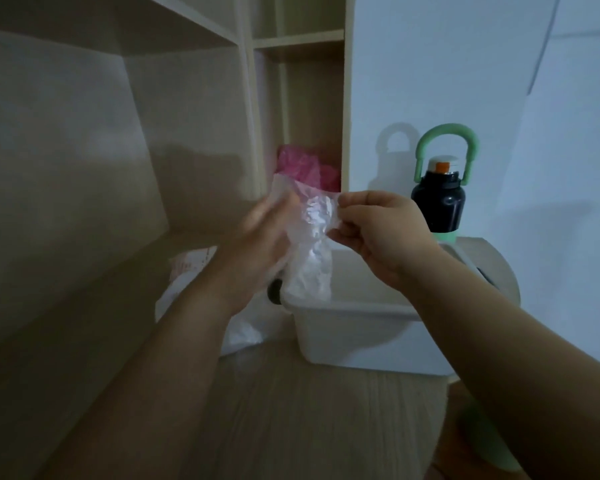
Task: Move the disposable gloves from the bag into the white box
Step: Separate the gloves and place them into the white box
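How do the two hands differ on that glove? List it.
The right hand pinches the glove's upper edge with curled fingers; the left hand touches its side with straighter fingers. The right hand looks sharp; the left hand is motion-blurred. Both touch the glove above the white box.

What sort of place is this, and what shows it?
Probably a home study corner: a wooden desk, open shelves rising behind it, and a water bottle by the wall.

black green-handled bottle [439,202] beside the shelf [194,133], pink bundle [302,168] in its cubby
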{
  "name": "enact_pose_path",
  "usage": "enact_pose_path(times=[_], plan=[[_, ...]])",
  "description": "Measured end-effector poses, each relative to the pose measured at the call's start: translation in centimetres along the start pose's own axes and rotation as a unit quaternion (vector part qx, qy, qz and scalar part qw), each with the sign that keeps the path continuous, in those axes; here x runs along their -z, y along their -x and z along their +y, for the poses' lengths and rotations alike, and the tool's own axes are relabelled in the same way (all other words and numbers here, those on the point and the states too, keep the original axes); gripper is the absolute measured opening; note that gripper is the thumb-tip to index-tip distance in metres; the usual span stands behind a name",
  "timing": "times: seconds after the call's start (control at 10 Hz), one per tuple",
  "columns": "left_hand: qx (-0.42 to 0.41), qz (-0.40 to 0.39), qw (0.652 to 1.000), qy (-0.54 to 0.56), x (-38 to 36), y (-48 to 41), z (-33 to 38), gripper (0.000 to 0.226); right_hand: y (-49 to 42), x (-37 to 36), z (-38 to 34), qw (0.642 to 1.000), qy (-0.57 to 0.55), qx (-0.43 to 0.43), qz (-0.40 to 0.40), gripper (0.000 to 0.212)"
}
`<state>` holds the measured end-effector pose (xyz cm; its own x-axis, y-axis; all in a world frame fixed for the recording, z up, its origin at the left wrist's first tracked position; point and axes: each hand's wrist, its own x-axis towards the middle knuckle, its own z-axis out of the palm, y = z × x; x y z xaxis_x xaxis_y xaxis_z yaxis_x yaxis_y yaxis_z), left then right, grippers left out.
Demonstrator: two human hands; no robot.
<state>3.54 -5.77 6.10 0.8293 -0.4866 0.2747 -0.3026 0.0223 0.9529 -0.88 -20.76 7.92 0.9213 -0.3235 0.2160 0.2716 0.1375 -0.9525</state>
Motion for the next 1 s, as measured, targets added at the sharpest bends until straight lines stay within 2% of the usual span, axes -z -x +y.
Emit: enact_pose_path(times=[0.1, 0.2, 0.3, 0.4, 0.5, 0.6, 0.7, 0.8, 0.9, 1.0], plan=[[-0.012, -0.01, 0.999, -0.05, -1.6, 0.0, 0.3, 0.063, 0.3, -0.2, -0.2, 0.999, 0.022, 0.022, -0.031, 0.01], [-0.041, 0.066, 0.997, -0.013, -1.5, -1.0, 0.1, 0.028, -0.1, 0.1, -0.2, 0.997, 0.055, 0.058, 0.007, 0.018], [-0.057, 0.102, 0.993, 0.015, -0.6, -1.8, -0.5, 0.028, -0.6, 0.9, -0.5, 0.999, 0.032, 0.037, 0.01, 0.031], [-0.018, 0.157, 0.982, 0.098, -0.3, -2.4, 0.1, 0.024, -0.6, 1.7, -0.8, 1.0, 0.009, 0.025, 0.012, 0.034], [-0.003, 0.184, 0.977, 0.103, 0.3, -3.3, 0.3, 0.022, -0.5, 2.1, -1.2, 0.996, 0.044, 0.034, 0.065, 0.03], [0.001, 0.194, 0.979, 0.063, 0.3, -3.9, 0.2, 0.024, -0.3, 2.4, -1.3, 0.987, 0.05, 0.054, 0.141, 0.054], [-0.009, 0.197, 0.98, 0.027, 0.2, -4.5, 0.1, 0.022, -0.1, 2.7, -0.8, 0.986, 0.118, 0.045, 0.105, 0.072], [-0.037, 0.17, 0.985, -0.012, 0.8, -5.4, 0.2, 0.013, -0.6, 3.3, -0.9, 0.983, 0.087, 0.053, 0.154, 0.047], [-0.009, 0.266, 0.963, -0.034, 1.6, -5.8, 0.6, 0.012, -1.4, 4.0, -1.1, 0.982, 0.062, 0.028, 0.175, 0.034], [-0.045, 0.423, 0.894, -0.137, 2.2, -5.8, 0.9, 0.035, -2.6, 5.6, -0.1, 0.977, 0.082, -0.006, 0.198, 0.04]])
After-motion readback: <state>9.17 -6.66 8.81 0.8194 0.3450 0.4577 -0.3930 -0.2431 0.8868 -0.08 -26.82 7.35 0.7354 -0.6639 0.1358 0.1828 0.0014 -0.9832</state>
